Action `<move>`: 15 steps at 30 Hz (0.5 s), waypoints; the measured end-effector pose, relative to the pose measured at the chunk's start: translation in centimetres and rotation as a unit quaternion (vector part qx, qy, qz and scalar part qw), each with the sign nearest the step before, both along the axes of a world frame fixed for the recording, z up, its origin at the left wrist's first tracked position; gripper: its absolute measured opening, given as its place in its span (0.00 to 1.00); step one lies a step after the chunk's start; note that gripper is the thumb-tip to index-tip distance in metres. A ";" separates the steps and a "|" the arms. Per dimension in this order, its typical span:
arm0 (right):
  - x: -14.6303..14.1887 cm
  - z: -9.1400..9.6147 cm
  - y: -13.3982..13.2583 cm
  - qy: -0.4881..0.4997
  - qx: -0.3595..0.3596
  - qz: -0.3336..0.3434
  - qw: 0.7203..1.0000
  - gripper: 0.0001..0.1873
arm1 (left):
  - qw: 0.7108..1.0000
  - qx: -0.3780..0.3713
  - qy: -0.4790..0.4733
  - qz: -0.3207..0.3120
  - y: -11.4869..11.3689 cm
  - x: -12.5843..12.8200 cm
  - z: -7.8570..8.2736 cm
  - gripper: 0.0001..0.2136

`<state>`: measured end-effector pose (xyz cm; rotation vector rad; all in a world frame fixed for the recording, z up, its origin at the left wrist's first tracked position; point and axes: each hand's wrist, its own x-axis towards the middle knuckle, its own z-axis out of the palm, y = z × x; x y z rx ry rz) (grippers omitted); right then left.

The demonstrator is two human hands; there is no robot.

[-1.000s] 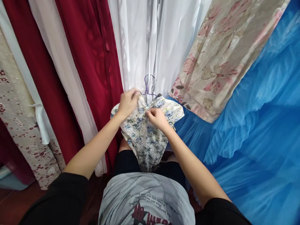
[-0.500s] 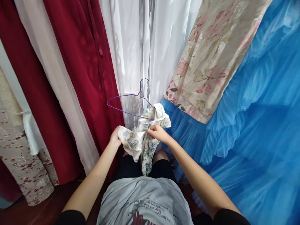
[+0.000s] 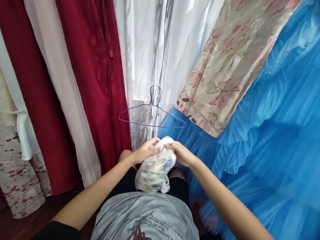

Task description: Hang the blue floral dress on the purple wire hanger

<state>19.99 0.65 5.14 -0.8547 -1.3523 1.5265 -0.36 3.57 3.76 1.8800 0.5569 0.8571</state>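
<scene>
Both hands grip a small white floral garment point(image 3: 156, 170) bunched up in front of my lap, blurred by motion. My left hand point(image 3: 146, 150) is closed on its upper left edge, thumb on top. On the upper right edge, my right hand point(image 3: 182, 153) pinches the cloth. Which kind of garment it is cannot be made out. Just beyond my hands hangs a purple wire hanger point(image 3: 152, 125) with nothing on it, its hook near a thin metal stand point(image 3: 158, 76).
Dark red cloth point(image 3: 92, 83) and pale pink cloth point(image 3: 75, 110) hang at left, with white curtains point(image 3: 140, 43) behind the hanger. At right are a beige floral garment point(image 3: 225, 66) and blue ruffled tulle point(image 3: 282, 150). A reddish tiled floor point(image 3: 32, 226) shows below.
The floral garment has come off the hanger and moved down toward my lap. My hands have drawn closer together on it. The whole hanger now shows bare.
</scene>
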 end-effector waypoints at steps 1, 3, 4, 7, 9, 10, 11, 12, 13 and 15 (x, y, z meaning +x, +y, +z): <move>1.4 0.8 -0.3 0.004 0.008 -0.021 1.000 0.14 | 1.000 -0.011 0.008 -0.026 0.1 -0.5 -0.8 0.22; 4.2 2.5 -0.6 -0.025 0.044 -0.023 0.998 0.13 | 0.999 0.023 0.044 -0.016 0.5 -1.7 -2.4 0.19; 5.5 3.2 -0.6 -0.066 0.069 -0.013 0.995 0.14 | 0.996 0.052 0.072 0.011 0.9 -2.5 -3.0 0.17; 8.7 4.3 0.3 -0.226 0.143 -0.019 0.963 0.19 | 0.974 0.133 0.164 0.087 2.5 -5.0 -4.3 0.16; 10.5 4.2 1.6 -0.289 0.159 -0.083 0.940 0.15 | 0.953 0.189 0.205 0.117 3.3 -6.5 -4.5 0.16; 11.3 4.1 2.5 -0.293 0.157 -0.131 0.934 0.13 | 0.944 0.213 0.214 0.131 3.4 -7.0 -4.4 0.16; 12.0 4.1 3.4 -0.280 0.155 -0.184 0.929 0.12 | 0.937 0.232 0.217 0.144 3.3 -7.4 -4.2 0.16; 12.6 4.1 4.4 -0.258 0.155 -0.235 0.924 0.11 | 0.932 0.247 0.216 0.155 3.1 -7.6 -3.8 0.16; 12.9 4.4 5.5 -0.236 0.158 -0.275 0.919 0.12 | 0.928 0.259 0.211 0.164 2.7 -7.5 -3.3 0.16; 12.7 5.2 7.9 -0.213 0.168 -0.301 0.914 0.13 | 0.924 0.283 0.194 0.170 1.8 -7.1 -1.9 0.17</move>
